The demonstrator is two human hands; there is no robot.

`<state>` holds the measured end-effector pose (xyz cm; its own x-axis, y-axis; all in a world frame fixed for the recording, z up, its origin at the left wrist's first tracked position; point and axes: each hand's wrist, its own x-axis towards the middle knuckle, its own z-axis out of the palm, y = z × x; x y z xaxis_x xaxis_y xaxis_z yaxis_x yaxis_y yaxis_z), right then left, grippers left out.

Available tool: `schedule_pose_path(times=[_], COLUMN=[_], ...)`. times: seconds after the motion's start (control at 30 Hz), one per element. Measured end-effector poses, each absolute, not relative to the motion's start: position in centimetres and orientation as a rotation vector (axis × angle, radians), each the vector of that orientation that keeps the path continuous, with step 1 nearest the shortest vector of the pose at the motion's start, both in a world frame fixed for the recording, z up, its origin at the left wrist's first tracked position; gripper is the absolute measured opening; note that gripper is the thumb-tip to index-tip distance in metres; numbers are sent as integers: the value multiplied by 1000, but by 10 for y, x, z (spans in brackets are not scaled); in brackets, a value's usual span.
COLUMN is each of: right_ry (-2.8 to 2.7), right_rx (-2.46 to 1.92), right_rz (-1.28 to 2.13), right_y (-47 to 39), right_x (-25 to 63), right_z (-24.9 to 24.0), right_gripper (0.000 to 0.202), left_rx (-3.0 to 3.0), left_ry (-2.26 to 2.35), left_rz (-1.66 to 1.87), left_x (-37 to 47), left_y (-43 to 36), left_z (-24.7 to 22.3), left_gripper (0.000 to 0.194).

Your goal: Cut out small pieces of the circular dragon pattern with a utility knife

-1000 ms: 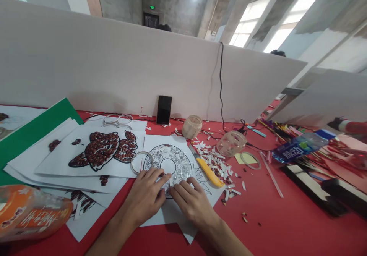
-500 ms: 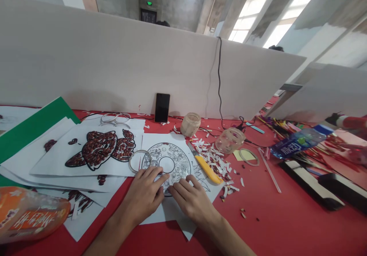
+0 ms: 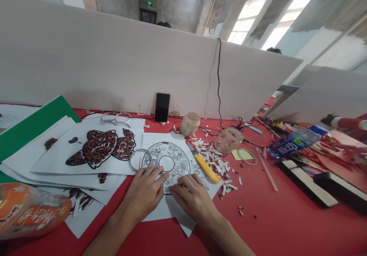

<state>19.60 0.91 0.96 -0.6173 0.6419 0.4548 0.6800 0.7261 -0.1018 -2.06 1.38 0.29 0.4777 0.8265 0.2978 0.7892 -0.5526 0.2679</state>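
Observation:
A sheet with a round black-line drawing (image 3: 178, 158) of dense figures around a blank inner circle lies in front of me. Shiny glints show on parts of it. My left hand (image 3: 147, 187) rests on its lower left, fingers laid over the paper and holding nothing visible. At its lower right edge my right hand (image 3: 195, 196) has bent fingers, with thumb and fingertips pressed together near the printed rim; anything between them is hidden. A roll of clear tape (image 3: 130, 161) stands just above my left fingers. To the right lies a yellow utility knife (image 3: 207, 168).
Paper scraps (image 3: 220, 160) surround two jars, one cloudy (image 3: 190, 124) and one clear (image 3: 228, 140). A phone (image 3: 162, 107) leans on the white partition (image 3: 114, 57). Left are an animal picture filled with dark seeds (image 3: 100, 147) and an orange-labelled bottle (image 3: 34, 212); right, a blue-labelled bottle (image 3: 296, 141).
My right hand has shifted slightly, its fingers drawn a little closer together at the drawing's lower edge. My left hand stays nearly in place. The whole view has tilted slightly.

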Motion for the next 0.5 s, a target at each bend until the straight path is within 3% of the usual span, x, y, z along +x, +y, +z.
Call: schedule_pose_path(times=[0.37,0.5], right_ry=[-2442,-2486], right_rx=[-1166,-1283], right_rz=[2,-61], right_y=[-11,-5], right_x=[187,183], right_z=[19,19], right_gripper=[23,37], left_rx=[2605,2587], left_ry=[1475,1474], left_rz=[574,572], left_x=[-18,-19], left_y=[10,11], left_z=[4,3], left_gripper=[40,42])
